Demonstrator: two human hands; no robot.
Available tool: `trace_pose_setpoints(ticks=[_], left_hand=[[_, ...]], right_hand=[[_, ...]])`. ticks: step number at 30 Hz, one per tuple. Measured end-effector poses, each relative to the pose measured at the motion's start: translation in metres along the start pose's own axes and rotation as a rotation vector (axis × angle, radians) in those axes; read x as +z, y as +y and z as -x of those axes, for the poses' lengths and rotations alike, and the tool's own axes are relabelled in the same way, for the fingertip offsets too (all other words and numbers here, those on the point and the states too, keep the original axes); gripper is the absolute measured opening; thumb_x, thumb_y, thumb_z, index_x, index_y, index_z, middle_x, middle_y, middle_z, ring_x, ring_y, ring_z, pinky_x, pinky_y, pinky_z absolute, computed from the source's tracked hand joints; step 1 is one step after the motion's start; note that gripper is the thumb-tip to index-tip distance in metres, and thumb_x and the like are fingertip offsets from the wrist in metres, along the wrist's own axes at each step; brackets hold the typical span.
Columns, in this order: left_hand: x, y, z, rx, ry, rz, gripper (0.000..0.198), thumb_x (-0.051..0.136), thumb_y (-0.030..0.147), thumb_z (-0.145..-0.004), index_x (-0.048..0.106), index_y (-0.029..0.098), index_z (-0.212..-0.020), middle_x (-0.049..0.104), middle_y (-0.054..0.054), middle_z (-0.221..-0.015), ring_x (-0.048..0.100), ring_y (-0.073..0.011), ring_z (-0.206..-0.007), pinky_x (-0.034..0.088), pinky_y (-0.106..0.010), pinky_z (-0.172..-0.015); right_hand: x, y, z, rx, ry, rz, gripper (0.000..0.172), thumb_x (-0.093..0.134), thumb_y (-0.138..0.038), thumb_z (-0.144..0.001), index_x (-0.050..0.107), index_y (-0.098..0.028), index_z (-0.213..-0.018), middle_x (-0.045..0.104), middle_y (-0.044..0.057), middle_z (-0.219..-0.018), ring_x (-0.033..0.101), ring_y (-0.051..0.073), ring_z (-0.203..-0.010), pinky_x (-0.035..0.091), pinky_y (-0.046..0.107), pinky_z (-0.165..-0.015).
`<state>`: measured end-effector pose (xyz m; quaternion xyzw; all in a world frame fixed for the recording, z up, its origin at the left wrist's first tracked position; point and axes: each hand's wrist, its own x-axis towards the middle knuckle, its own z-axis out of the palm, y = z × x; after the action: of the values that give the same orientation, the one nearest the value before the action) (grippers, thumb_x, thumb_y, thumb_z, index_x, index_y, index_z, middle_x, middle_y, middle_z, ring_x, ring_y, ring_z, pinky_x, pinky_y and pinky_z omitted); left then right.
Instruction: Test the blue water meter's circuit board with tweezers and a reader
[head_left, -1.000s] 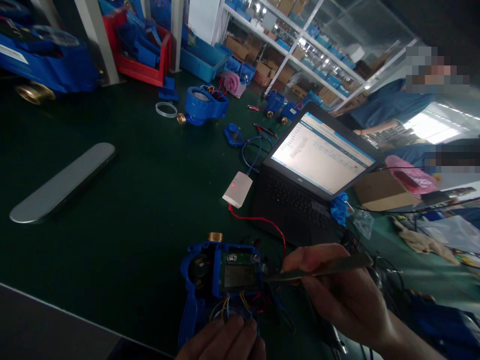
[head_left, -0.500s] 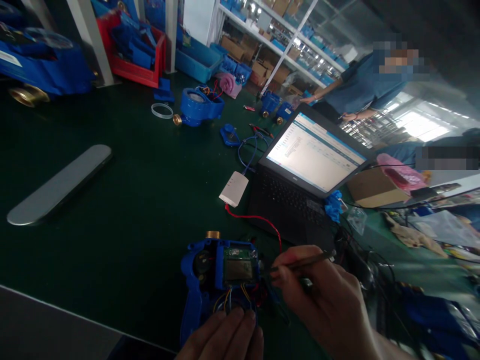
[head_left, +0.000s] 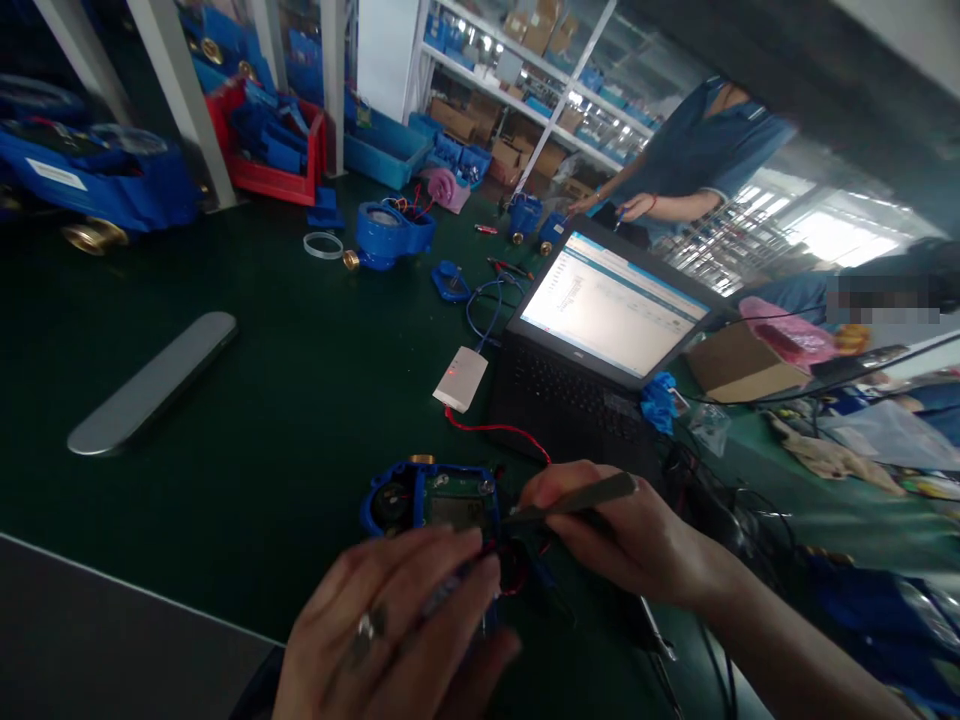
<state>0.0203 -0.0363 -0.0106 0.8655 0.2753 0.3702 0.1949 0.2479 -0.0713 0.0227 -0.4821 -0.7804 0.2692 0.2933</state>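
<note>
Head view: an opened blue meter (head_left: 427, 497) is seen near the front of the green counter (head_left: 262, 400). Its near end is covered by the blurred left hand (head_left: 397, 630); whether that grip is closed cannot be told. Tweezers (head_left: 574, 497) are pinched in the grip of the right hand (head_left: 637, 540), tips at the meter's right edge. Farther off, a red wire (head_left: 495, 430) is run to a white box (head_left: 460, 378) left of a laptop (head_left: 600, 330).

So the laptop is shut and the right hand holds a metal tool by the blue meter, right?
No, the laptop is open, its screen lit, as the head view shows. The right hand does hold a metal tool by the blue meter.
</note>
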Motion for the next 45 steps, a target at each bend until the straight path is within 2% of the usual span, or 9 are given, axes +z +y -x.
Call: trace_pose_setpoints(ticks=[9, 15, 19, 22, 26, 30, 35, 42, 45], left_hand=[[0.019, -0.016, -0.066, -0.086, -0.416, 0.225, 0.019, 0.072, 0.018, -0.077, 0.066, 0.026, -0.094, 0.074, 0.009, -0.084, 0.069, -0.0153, -0.079, 0.049, -0.047, -0.1], [0.028, -0.021, -0.051, 0.016, -0.34, 0.163, 0.011, 0.065, 0.013, -0.082, 0.069, 0.023, -0.084, 0.073, 0.004, -0.078, 0.07, -0.0166, -0.074, 0.051, -0.053, -0.097], [0.029, -0.022, -0.049, 0.064, -0.301, 0.112, 0.012, 0.061, 0.014, -0.084, 0.068, 0.022, -0.088, 0.074, 0.003, -0.085, 0.071, -0.0184, -0.079, 0.047, -0.061, -0.1], [0.027, -0.022, -0.049, 0.059, -0.325, 0.093, 0.01, 0.057, 0.017, -0.087, 0.067, 0.02, -0.088, 0.075, 0.001, -0.088, 0.071, -0.0184, -0.082, 0.044, -0.063, -0.104], [0.026, -0.021, -0.05, 0.059, -0.355, 0.075, 0.013, 0.053, 0.02, -0.091, 0.066, 0.019, -0.089, 0.075, 0.001, -0.089, 0.07, -0.016, -0.084, 0.035, -0.062, -0.112], [0.024, -0.017, -0.054, 0.13, -0.356, 0.007, 0.017, 0.049, 0.022, -0.092, 0.066, 0.02, -0.091, 0.075, 0.002, -0.089, 0.071, -0.0163, -0.087, 0.034, -0.057, -0.114], [0.03, -0.036, -0.049, 0.456, -0.142, -0.205, 0.041, 0.032, 0.033, -0.097, 0.071, 0.022, -0.089, 0.076, -0.001, -0.081, 0.073, -0.0219, -0.085, 0.057, -0.044, -0.092], [0.064, -0.111, -0.036, 0.769, -0.134, -0.432, 0.042, 0.036, 0.02, -0.086, 0.07, 0.028, -0.108, 0.073, -0.006, -0.104, 0.054, -0.0453, -0.119, 0.06, -0.057, -0.072], [0.062, -0.11, -0.038, 0.847, -0.091, -0.45, 0.045, 0.035, 0.015, -0.084, 0.07, 0.03, -0.107, 0.074, -0.004, -0.101, 0.06, -0.0422, -0.112, 0.061, -0.054, -0.072]], right_hand=[[-0.003, -0.004, -0.005, -0.031, 0.043, -0.015, 0.012, 0.048, -0.019, -0.096, 0.058, -0.014, -0.095, 0.064, 0.008, -0.092, 0.062, 0.014, -0.086, 0.052, 0.027, -0.077], [-0.004, -0.009, -0.008, -0.009, 0.057, 0.026, 0.016, 0.056, -0.025, -0.093, 0.064, -0.012, -0.095, 0.057, 0.009, -0.099, 0.057, 0.017, -0.093, 0.049, 0.03, -0.084], [-0.003, -0.002, 0.014, 0.386, 0.106, 0.094, 0.058, 0.065, -0.04, -0.086, 0.042, -0.02, -0.136, 0.055, 0.008, -0.114, 0.059, 0.014, -0.087, 0.052, 0.026, -0.073], [0.015, 0.01, 0.04, 0.697, -0.018, 0.261, 0.088, 0.077, -0.042, -0.072, 0.036, -0.009, -0.143, 0.055, 0.019, -0.124, 0.059, 0.029, -0.105, 0.05, 0.043, -0.09], [0.054, 0.027, 0.064, 0.86, -0.227, 0.38, 0.124, 0.092, -0.028, -0.04, 0.032, 0.003, -0.144, 0.052, 0.035, -0.125, 0.053, 0.053, -0.11, 0.043, 0.066, -0.09], [0.066, 0.032, 0.068, 0.87, -0.306, 0.43, 0.122, 0.089, -0.028, -0.044, 0.028, -0.003, -0.147, 0.051, 0.031, -0.126, 0.054, 0.049, -0.109, 0.047, 0.061, -0.089], [0.02, 0.012, 0.066, 0.856, -0.175, 0.294, 0.083, 0.084, -0.041, -0.049, 0.061, -0.003, -0.119, 0.059, 0.023, -0.113, 0.062, 0.04, -0.096, 0.053, 0.05, -0.082], [-0.064, -0.073, 0.054, 0.567, 0.39, 0.14, 0.064, 0.066, -0.044, -0.077, 0.04, -0.017, -0.129, 0.057, 0.005, -0.109, 0.057, 0.018, -0.091, 0.049, 0.028, -0.073], [-0.071, -0.1, 0.046, 0.481, 0.267, 0.213, 0.072, 0.075, -0.043, -0.067, 0.045, -0.014, -0.126, 0.059, 0.004, -0.096, 0.056, 0.019, -0.079, 0.046, 0.029, -0.066]])
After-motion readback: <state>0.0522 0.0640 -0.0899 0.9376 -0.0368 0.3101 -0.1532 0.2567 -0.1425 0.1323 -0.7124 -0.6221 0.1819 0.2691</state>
